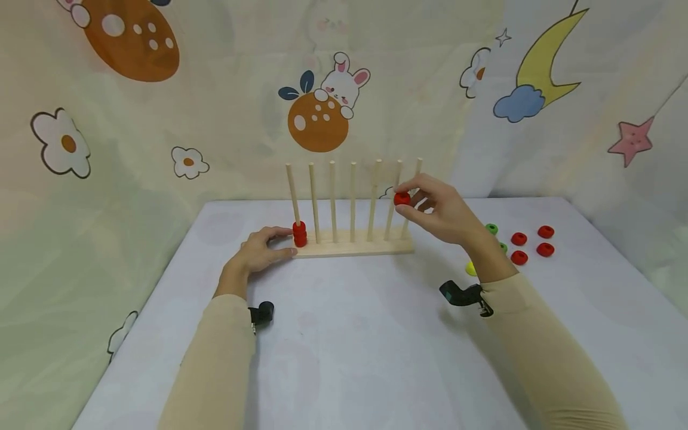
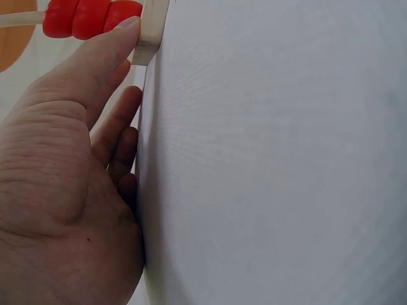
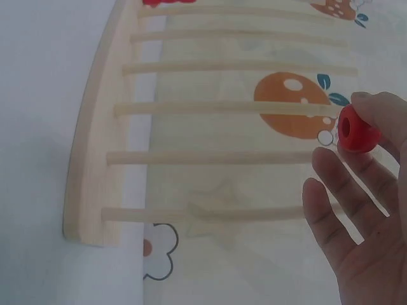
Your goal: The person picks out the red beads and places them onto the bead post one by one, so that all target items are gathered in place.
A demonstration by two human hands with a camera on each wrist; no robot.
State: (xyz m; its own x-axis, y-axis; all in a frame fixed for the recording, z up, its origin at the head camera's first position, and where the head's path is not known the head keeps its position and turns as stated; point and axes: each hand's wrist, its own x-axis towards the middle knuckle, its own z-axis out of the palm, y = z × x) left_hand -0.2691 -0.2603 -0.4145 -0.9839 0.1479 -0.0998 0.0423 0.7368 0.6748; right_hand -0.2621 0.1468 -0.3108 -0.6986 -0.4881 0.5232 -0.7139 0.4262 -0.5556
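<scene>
A wooden peg rack (image 1: pixel 355 248) with several upright pegs stands toward the back of the table. Three red beads (image 2: pixel 89 18) are stacked at the foot of its leftmost peg. My left hand (image 1: pixel 259 249) holds the left end of the rack's base, thumb in front and fingers behind. Up near the tops of the right-hand pegs, my right hand (image 1: pixel 443 209) pinches another red bead (image 3: pixel 361 132) between thumb and index finger. The hole of this bead shows in the right wrist view, and the other fingers are spread apart. The remaining pegs carry no beads.
Several loose red beads (image 1: pixel 519 239) lie on the white table (image 1: pixel 344 346) at the right. Green beads (image 1: pixel 491 228) and a yellow bead (image 1: pixel 470 269) are partly behind my right forearm. A printed curtain (image 1: pixel 242 119) hangs behind the table.
</scene>
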